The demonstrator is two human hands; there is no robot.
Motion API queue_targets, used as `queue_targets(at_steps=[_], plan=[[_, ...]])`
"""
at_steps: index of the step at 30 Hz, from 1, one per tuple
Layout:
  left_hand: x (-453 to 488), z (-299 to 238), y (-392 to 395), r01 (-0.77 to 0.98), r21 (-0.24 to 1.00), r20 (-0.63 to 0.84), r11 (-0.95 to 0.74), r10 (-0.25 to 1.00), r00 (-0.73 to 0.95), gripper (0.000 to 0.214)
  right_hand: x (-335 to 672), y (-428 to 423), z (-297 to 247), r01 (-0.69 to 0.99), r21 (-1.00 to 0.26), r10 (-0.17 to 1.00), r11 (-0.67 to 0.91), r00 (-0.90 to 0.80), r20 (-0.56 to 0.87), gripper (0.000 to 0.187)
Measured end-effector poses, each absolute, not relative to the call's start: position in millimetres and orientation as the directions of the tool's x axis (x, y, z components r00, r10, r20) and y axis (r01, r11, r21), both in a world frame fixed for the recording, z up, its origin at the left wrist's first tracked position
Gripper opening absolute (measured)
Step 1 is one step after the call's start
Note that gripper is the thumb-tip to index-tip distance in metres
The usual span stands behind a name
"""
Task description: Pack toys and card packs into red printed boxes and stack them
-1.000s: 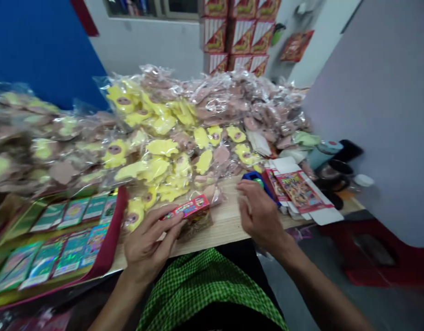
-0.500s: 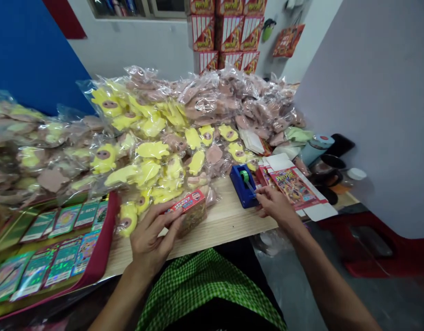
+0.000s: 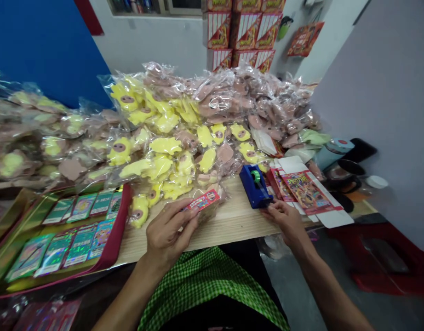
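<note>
My left hand (image 3: 169, 235) holds a small red and pink printed box (image 3: 202, 200) by its sides, above the wooden tabletop (image 3: 229, 225), and a clear bag of goods lies just behind the box. My right hand (image 3: 286, 224) rests at the front end of a blue tape dispenser (image 3: 254, 186), its fingertips pinched together against the dispenser's near corner. I cannot tell whether they hold a strip of tape. A flat, unfolded printed red box blank (image 3: 306, 193) lies just right of the dispenser.
A large heap of clear bags with yellow and pink soft pieces (image 3: 177, 133) covers the back of the table. A red-edged tray of foil cards (image 3: 77, 234) sits at the left. Stacked red cartons (image 3: 243, 37) stand behind. A teal flask (image 3: 332, 154) and dark items lie at the right.
The small box has turned in my left hand, now lying flatter and further forward. My right hand has moved slightly along the dispenser's front end. The view has shifted a little.
</note>
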State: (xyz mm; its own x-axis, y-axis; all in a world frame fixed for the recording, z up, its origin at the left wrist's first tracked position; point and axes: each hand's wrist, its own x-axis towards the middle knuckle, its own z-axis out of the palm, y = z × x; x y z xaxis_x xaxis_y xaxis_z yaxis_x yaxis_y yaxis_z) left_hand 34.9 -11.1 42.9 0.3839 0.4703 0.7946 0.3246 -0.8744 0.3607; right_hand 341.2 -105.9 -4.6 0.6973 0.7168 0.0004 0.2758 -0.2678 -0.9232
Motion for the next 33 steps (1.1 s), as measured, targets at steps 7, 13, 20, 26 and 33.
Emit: queue_targets(at_steps=[7,13,20,26,33], plan=[[38,48,-15,0.323,0.429,0.746,-0.844,0.532,0.4,0.007,283,-116,43,0.477,-0.879,0.878,0.03,0.407,0.251,0.017],[37,45,-15,0.303,0.407,0.777,-0.862,0.5,0.381,0.01,210,-81,70,-0.081,-0.995,0.995,0.062,0.08,0.056,0.074],[34,45,-15,0.292,0.419,0.748,-0.86,0.509,0.425,0.024,195,-64,66,-0.132,-0.99,0.989,-0.058,0.128,-0.075,0.098],[30,57,-9,0.2,0.513,0.666,-0.835,0.534,0.521,0.02,192,-70,55,-0.178,-0.984,0.988,0.016,0.152,-0.011,0.09],[37,85,10,0.292,0.754,0.334,-0.589,0.726,0.601,0.01,187,-68,50,-0.201,-0.98,0.975,0.015,0.222,-0.031,0.097]])
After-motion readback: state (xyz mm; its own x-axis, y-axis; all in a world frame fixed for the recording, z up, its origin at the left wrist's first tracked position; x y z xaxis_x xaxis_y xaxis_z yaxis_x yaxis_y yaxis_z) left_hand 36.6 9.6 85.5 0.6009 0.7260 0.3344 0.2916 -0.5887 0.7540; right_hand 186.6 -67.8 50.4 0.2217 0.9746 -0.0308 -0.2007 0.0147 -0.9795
